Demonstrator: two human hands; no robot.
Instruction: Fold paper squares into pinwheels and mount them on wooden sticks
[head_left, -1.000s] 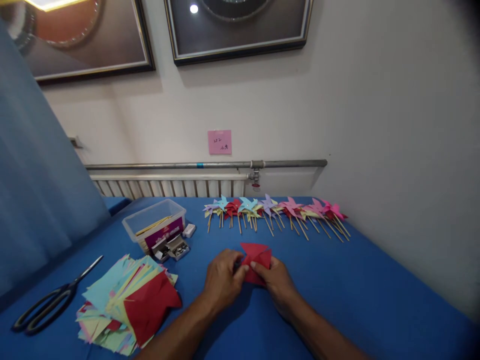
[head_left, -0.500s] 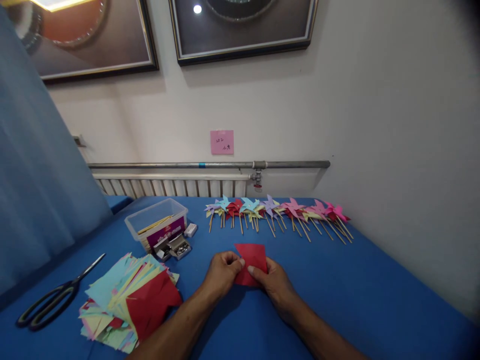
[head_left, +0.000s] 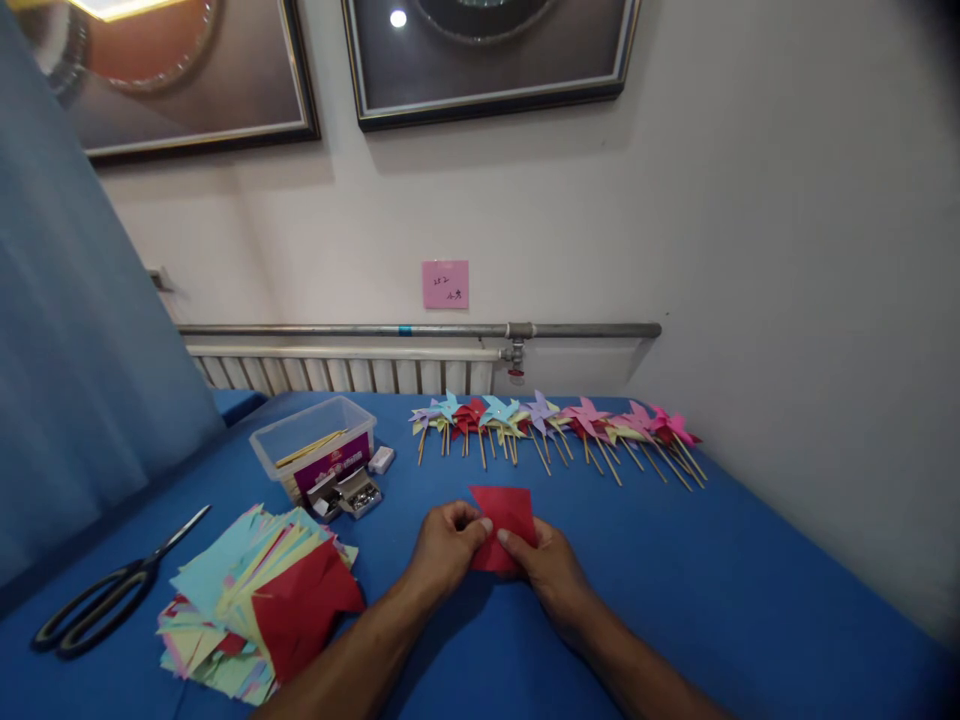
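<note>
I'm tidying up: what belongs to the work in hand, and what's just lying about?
Likely part of it: held red paper; paper stack; pinwheels; plastic box; sticks; metal bits; perhaps scissors.

Likely just there: pink note; framed pictures; curtain.

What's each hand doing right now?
Left hand: closed, pinching the red paper sheet at its left edge.
Right hand: closed, gripping its right side.

The left hand (head_left: 447,548) and right hand (head_left: 556,572) pinch red paper (head_left: 508,508).
</note>
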